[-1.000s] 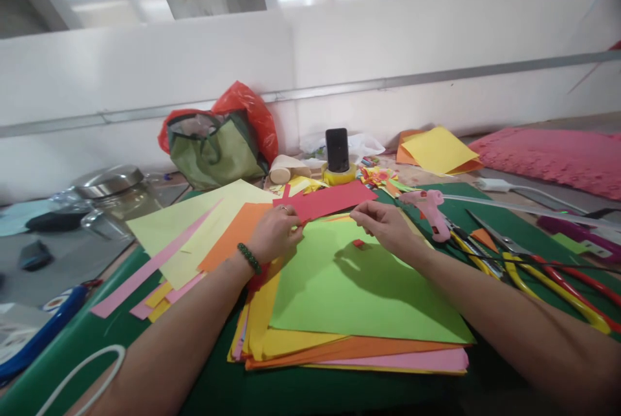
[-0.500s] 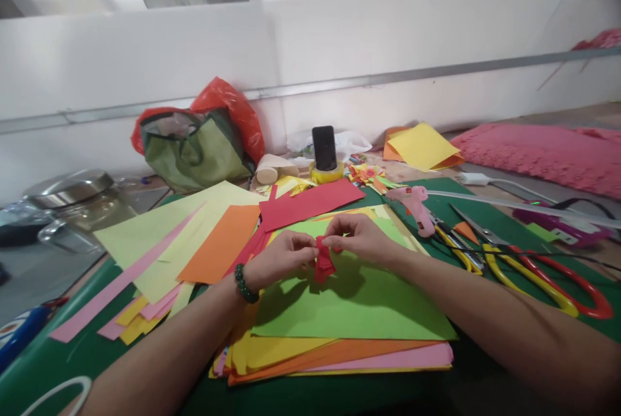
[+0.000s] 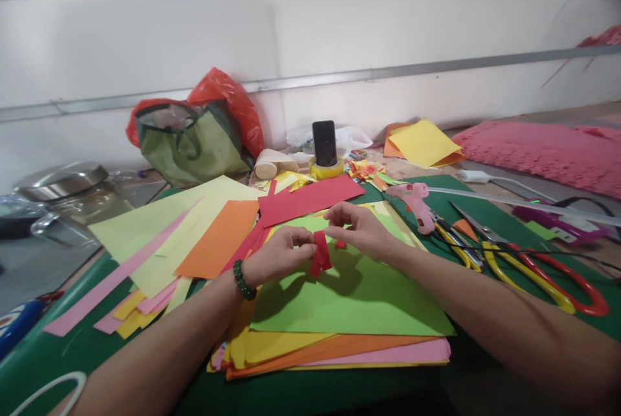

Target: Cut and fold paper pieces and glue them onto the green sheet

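Note:
Between thumb and fingers, my left hand [image 3: 291, 249] pinches a small folded strip of red paper [image 3: 321, 254] above a green sheet [image 3: 354, 303]. My right hand [image 3: 356, 228] is just to the right of the strip, thumb and index finger apart, with nothing visible between them. Under that hand a small red paper piece [image 3: 340, 244] shows; whether it lies on the sheet or touches the fingers I cannot tell. The green sheet tops a stack of coloured paper [image 3: 291, 358]. Behind the hands lies a larger red paper piece [image 3: 313, 201].
At right are a pink glue gun [image 3: 414, 206], a utility knife [image 3: 458, 244] and scissors [image 3: 538, 270] with red and yellow handles. Paper strips [image 3: 130, 261] and an orange sheet [image 3: 218, 238] lie left. A phone [image 3: 325, 143] stands at the back, and a glass jar [image 3: 72, 199] far left.
My right thumb and index finger have come off the red strip and spread apart. My left hand keeps its pinch on it. The view has shifted slightly.

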Demonstrator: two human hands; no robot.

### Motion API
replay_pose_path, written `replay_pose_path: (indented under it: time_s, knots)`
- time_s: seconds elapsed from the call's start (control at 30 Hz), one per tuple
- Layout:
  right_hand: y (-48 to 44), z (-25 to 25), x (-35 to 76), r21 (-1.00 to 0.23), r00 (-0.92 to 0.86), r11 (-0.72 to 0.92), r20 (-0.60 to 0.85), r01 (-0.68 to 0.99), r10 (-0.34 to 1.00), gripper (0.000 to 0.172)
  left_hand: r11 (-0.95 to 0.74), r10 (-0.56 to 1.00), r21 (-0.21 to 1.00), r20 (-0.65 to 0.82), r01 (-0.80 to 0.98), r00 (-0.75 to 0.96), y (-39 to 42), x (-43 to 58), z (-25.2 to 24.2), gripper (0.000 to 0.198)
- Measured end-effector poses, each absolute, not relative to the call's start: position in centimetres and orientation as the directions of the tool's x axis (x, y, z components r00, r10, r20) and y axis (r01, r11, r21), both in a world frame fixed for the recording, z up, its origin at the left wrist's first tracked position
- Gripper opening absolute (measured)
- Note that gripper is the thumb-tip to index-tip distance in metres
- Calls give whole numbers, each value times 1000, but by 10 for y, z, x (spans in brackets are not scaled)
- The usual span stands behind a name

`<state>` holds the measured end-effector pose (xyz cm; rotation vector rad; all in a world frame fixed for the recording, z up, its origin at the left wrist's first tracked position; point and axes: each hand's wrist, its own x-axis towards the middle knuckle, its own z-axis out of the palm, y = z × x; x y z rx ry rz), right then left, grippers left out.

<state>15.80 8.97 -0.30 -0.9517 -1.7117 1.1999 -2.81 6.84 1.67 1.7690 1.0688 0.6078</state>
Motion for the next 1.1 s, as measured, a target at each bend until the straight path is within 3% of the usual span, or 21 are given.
replay_pose_path:
  time_s: [0.1,0.37,0.5,0.6,0.8,0.93,1.1]
  knots:
    - [90,-5,156,-960,-396,254,188,121,899,32,-266,878,846,15,462,478,67,-28,16,16]
    - [97,-8,161,-970,-313,218,175,110,934,30,-212,898,779,-83,590,433,71,-34,15,18]
    - [98,-8,163,-982,-343,165,123,96,931,32,-247,963,669,91,701,253,74,-37,17,29]
    - [95,-7,162,-982,-379,160,111,98,919,31,-243,968,768,158,592,193,72,-34,18,29]
    - [88,-7,156,-945,-372,297,230,134,899,30,-60,964,970,-5,235,265,66,-22,13,29]
    - [86,-8,155,-880,-367,423,328,217,870,27,96,948,980,-143,173,285,67,-22,12,30]
    - [87,-9,161,-705,-313,637,557,312,770,20,137,966,979,-166,149,199,70,-25,13,29]
